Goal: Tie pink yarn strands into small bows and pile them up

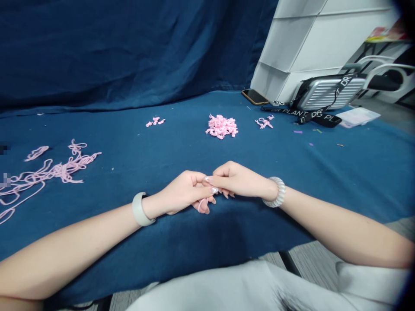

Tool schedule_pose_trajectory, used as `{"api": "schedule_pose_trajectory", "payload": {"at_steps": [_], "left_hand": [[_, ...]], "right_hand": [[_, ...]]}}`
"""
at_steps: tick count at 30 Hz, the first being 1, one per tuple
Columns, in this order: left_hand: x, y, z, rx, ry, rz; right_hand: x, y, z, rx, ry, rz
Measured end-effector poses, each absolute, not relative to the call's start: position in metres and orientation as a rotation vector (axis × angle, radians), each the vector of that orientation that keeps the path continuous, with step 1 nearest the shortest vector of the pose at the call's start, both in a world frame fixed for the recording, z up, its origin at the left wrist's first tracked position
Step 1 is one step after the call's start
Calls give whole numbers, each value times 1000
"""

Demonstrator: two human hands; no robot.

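Above the near part of the table, my left hand (188, 190) and my right hand (238, 179) meet fingertip to fingertip, both closed in a pinch. A short length of pink cord (201, 204) hangs at the fingers of my left hand. Its other part is hidden between the fingertips of both hands. Beyond the hands lies a heap of small pink knotted cord pieces (222, 126). A few pink bits (155, 122) rest left of it, and a small tangle of pink cord (265, 122) to its right. Loose pale pink cord (61, 169) spreads at the far left.
Blue cloth (145, 155) covers the table and a dark blue curtain (129, 52) hangs behind. At the back right are a phone (255, 96), a white box (292, 39), a silver ridged case (333, 91) with a black lettered strap (320, 117), and a flat pale packet (358, 116).
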State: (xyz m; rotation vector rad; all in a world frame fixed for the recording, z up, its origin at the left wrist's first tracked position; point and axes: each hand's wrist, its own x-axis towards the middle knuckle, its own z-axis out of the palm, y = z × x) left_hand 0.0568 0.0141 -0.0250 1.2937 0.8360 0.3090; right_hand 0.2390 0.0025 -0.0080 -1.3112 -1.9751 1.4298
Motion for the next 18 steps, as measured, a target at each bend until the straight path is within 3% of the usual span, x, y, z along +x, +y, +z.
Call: {"api": "schedule_pose_trajectory", "payload": {"at_steps": [13, 18], "left_hand": [[55, 17, -21, 1109, 818, 296], [52, 16, -17, 1115, 801, 216]], "right_hand": [[249, 2, -1, -1212, -2039, 1366], [246, -3, 1, -1170, -2093, 1174]]}}
